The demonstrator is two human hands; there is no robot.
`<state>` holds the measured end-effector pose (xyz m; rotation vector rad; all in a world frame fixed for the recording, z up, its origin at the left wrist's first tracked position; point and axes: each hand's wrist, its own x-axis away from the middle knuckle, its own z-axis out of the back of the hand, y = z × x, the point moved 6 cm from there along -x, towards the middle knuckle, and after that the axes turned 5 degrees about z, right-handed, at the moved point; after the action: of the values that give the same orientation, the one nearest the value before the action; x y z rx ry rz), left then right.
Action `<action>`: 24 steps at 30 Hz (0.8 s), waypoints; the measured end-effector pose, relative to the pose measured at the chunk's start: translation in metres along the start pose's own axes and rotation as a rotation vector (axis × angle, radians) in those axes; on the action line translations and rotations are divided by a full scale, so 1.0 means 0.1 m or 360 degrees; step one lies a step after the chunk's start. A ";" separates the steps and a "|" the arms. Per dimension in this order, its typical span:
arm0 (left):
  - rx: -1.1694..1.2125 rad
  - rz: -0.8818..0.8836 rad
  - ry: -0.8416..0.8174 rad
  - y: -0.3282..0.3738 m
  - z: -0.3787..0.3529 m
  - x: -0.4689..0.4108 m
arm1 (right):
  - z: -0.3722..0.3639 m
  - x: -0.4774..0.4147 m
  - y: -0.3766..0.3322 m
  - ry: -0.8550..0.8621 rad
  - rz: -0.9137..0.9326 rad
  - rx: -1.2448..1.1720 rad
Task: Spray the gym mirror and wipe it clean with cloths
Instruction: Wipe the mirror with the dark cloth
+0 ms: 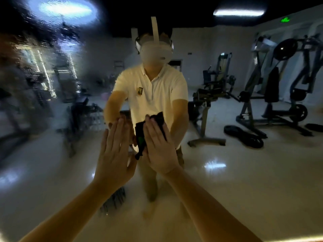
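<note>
The gym mirror [227,180] fills the whole view and reflects a person in a pale polo shirt and headset. Its left part [40,70] is covered with wet spray streaks and droplets; the right part looks clearer. My right hand [158,145] lies flat against the glass, pressing a dark cloth [140,135] onto it; the cloth sticks out to the left of and above my fingers. My left hand [114,154] is flat on the mirror just left of the cloth, fingers straight and together, with nothing in it. No spray bottle shows.
In the reflection, weight machines [286,95] stand at the right, with a bench [208,109] and dark floor pieces [244,135] nearer the middle. More equipment [78,116] shows dimly through the wet left side. The glossy pale floor reflects ceiling lights.
</note>
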<state>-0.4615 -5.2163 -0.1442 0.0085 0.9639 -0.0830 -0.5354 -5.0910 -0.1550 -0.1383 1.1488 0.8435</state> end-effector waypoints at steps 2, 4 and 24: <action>0.0059 -0.0036 0.0010 0.12 -0.09 -0.02 | 0.01 0.21 0.15 -0.0015 0.0011 0.0032; 0.0085 -0.0076 0.0048 0.24 -0.20 -0.04 | 0.09 0.46 0.45 0.0015 -0.0196 0.0053; -0.0069 -0.0127 -0.0083 0.22 -0.35 -0.03 | 0.64 1.63 1.59 0.0399 -0.1618 -0.0391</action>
<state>-0.4902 -5.1924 -0.1621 -0.0717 0.9135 -0.1356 -0.5673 -4.8644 -0.2144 -0.9645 1.0135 0.0456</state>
